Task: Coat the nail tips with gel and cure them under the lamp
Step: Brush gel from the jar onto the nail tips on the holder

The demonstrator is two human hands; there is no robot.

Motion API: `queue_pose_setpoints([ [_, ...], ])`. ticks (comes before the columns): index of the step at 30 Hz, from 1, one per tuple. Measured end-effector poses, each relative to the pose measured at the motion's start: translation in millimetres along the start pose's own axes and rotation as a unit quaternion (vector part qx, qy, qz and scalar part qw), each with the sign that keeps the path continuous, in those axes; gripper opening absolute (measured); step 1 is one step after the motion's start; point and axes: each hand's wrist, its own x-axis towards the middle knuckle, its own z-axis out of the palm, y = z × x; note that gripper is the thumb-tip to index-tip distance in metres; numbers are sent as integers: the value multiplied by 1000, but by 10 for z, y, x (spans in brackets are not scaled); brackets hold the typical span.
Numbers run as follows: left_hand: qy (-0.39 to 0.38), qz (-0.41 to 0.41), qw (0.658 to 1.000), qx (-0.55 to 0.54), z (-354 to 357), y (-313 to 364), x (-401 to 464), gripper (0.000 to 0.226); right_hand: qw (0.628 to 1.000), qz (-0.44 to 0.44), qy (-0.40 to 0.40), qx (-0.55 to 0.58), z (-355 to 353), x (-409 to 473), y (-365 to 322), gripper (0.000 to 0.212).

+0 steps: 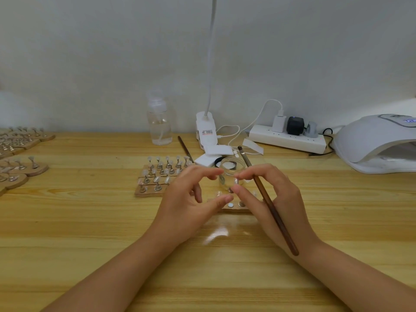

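item: small clear gel jar (231,174), lid off, sitting on the wooden table (90,221) between both hands, just behind a low wooden holder board (235,209) bearing nail tips on metal stands. left hand (191,203) is pinching the jar's left side between thumb and forefinger, other fingers loosely curled. right hand (272,199) is pinching the jar's right side with fingertips while tucking a long brown brush (267,203) across the palm, bristle end pointing away toward the wall. handling, as judged: jar looks light, rigid, smooth and likely slippery, easy to tip; best gripped low on its wall from opposite sides, as the hands are doing now. the nail tips look tiny, light and loosely perched, so the board is better lifted by its edges than by the stands. second board of nail tips (162,176) is standing just left of the jar; further boards (20,154) are lying at the far left edge. curing lamp (371,145) is waiting at the far right, opening facing the work area. also present: spray bottle (159,122), power strip (288,137), a spare brush (185,149).
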Motion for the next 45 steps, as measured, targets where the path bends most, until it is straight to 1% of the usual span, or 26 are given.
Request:
queue_pose_setpoints([
  [4, -49, 0, 997, 63, 21, -31, -19, 54, 999, 5, -18, -49, -35, 25, 58, 17],
  [6, -74, -9, 994, 79, 25, -50, -30, 57, 997, 9, -35, -71, -54, 30, 94, 15],
  [9, -102, -38, 991, 78, 27, -72, -33, 52, 993, 20, -63, -95, -68, 26, 146, 16],
  [12, -105, -58, 991, 65, 27, -89, -33, 50, 992, 19, -75, -102, -69, 21, 162, 17],
  [17, -100, -71, 990, 76, 29, -101, -38, 45, 990, -12, -79, -118, -33, 22, 135, 16],
  [22, -110, -79, 988, 70, 25, -102, -39, 43, 989, -19, -87, -119, -12, 21, 157, 16],
  [25, -111, -86, 989, 46, 22, -102, -31, 44, 989, -33, -82, -120, -7, 23, 143, 23],
  [27, -105, -97, 989, 27, 21, -91, -20, 42, 991, -40, -65, -111, -19, 20, 125, 29],
  [30, -86, -109, 990, -4, 20, -69, -4, 40, 995, -60, -16, -81, -51, 16, 83, 25],
  [32, -76, -114, 990, -36, 15, -49, 4, 35, 995, -80, 20, -51, -65, 4, 59, 37],
  [34, -72, -114, 989, -59, 5, -31, 8, 28, 996, -87, 31, 1, -59, -19, 31, 48],
  [36, -67, -117, 989, -65, -2, -16, 6, 23, 996, -72, 25, 51, -52, -40, 21, 48],
  [39, -58, -119, 988, -78, -10, 4, 11, 21, 996, -42, 21, 79, -45, -52, 26, 50],
  [41, -56, -110, 989, -80, -14, 4, 16, 21, 995, -31, 21, 93, -46, -45, 33, 43],
  [43, -62, -109, 989, -81, -16, 0, 20, 19, 995, -40, 25, 84, -39, -39, 33, 36],
  [45, -63, -112, 989, -77, -14, -6, 19, 17, 996, -52, 30, 61, -20, -35, 25, 38],
])
